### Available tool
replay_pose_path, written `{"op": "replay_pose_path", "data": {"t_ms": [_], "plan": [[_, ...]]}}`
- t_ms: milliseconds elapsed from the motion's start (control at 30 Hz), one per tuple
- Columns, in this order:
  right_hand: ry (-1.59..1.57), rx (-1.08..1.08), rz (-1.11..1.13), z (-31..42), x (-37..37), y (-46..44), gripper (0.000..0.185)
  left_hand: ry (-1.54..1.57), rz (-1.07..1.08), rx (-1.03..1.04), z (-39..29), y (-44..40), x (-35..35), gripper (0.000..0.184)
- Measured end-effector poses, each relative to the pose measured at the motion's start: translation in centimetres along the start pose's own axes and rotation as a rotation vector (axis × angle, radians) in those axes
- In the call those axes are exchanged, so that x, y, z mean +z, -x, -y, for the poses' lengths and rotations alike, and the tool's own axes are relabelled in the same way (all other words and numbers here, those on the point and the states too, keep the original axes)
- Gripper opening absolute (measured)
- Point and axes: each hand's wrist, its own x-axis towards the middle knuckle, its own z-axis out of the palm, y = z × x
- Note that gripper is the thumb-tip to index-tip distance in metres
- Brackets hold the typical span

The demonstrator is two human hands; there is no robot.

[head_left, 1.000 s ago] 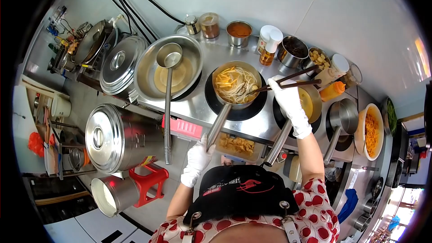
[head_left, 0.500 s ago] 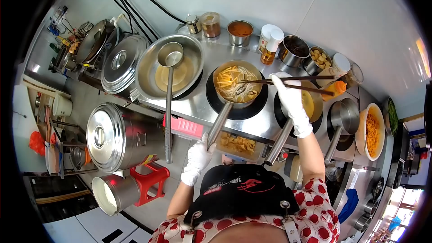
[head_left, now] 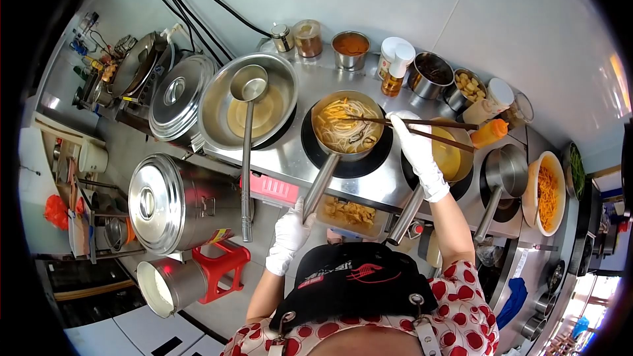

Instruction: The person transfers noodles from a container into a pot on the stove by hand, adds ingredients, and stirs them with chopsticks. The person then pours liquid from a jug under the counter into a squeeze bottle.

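Note:
In a white glove, my left hand (head_left: 290,231) is closed round the handle of a steel saucepan (head_left: 321,186). The pan stands on a black round hob and holds noodles (head_left: 346,133) and yellow strips in broth. My gloved right hand (head_left: 417,151) grips dark chopsticks (head_left: 422,122), whose tips are in the noodles. Beneath and behind my right hand is a second pan with yellow liquid (head_left: 448,160). To the left, a long-handled ladle (head_left: 248,84) rests across a wide steel basin (head_left: 217,115).
Along the wall stand a tub of red seasoning (head_left: 351,44), bottles and steel tubs. An empty saucepan (head_left: 506,165) and a bowl of orange shreds (head_left: 546,194) are at the right. Lower left are a lidded steel pot (head_left: 158,204) and a red stool (head_left: 224,270).
The chopsticks have turned and shifted within the pan, and the noodles and strips have moved about. My right hand has moved slightly left. My left hand keeps its hold on the handle.

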Motion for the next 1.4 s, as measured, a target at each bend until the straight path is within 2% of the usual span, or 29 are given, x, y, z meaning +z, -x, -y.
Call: {"op": "replay_pose_path", "data": {"t_ms": [67,100,267,333,400,467,500,633,667,767,1000,1033,1233,1267,1367,1400], "plan": [[-0.017,-0.103,0.015,0.3,1.0,-0.8,0.014,0.020,0.051,-0.047,-0.5,-0.1,-0.6,0.058],[0.025,-0.105,-0.016,0.7,1.9,-0.8,0.015,0.029,0.076,-0.066,-0.7,-0.3,-0.8,0.058],[0.012,-0.015,0.148,-2.8,2.8,-0.4,0.015,-0.008,0.057,-0.012,0.0,-0.2,-0.3,0.058],[0.010,-0.072,0.123,-3.0,1.8,-0.1,0.015,-0.020,0.059,-0.002,0.2,-0.2,0.0,0.058],[0.014,0.064,0.084,0.1,0.0,-0.1,0.014,-0.023,0.077,-0.016,0.1,-0.2,-0.1,0.058],[-0.075,0.086,0.082,0.8,-1.7,-0.6,0.015,-0.004,0.091,-0.041,-0.1,-0.3,-0.3,0.059],[-0.024,0.074,0.091,1.3,-2.2,-0.5,0.015,0.006,0.097,-0.053,-0.1,-0.4,-0.3,0.059],[0.071,0.019,0.318,1.2,-1.1,-0.2,0.015,0.014,0.095,-0.046,0.0,-0.5,-0.4,0.060],[0.108,-0.092,0.279,0.3,-0.5,-0.1,0.014,0.015,0.096,-0.044,-0.1,-0.5,-0.5,0.060],[-0.015,0.058,0.101,-0.7,-0.2,-0.3,0.015,0.007,0.118,-0.057,-0.2,-0.5,-0.6,0.060],[0.132,0.075,0.093,4.4,-3.4,-0.8,0.019,-0.031,0.091,-0.026,-0.1,-0.5,-0.4,0.060],[0.177,0.089,0.107,4.2,-3.4,-0.9,0.020,-0.020,0.082,-0.023,-0.1,-0.4,-0.4,0.060],[-0.025,0.038,0.091,-2.6,1.3,-1.5,0.016,0.014,0.076,-0.019,-0.1,-0.4,-0.4,0.059],[-0.026,-0.007,0.077,-2.4,1.8,-1.7,0.016,0.015,0.077,-0.017,-0.1,-0.4,-0.4,0.059],[0.087,0.052,0.076,-0.1,0.6,-1.9,0.018,0.020,0.058,-0.001,0.2,-0.4,-0.3,0.059],[0.149,-0.020,0.041,1.6,0.0,-1.9,0.012,0.023,0.048,0.006,0.2,-0.4,-0.2,0.059]]}}
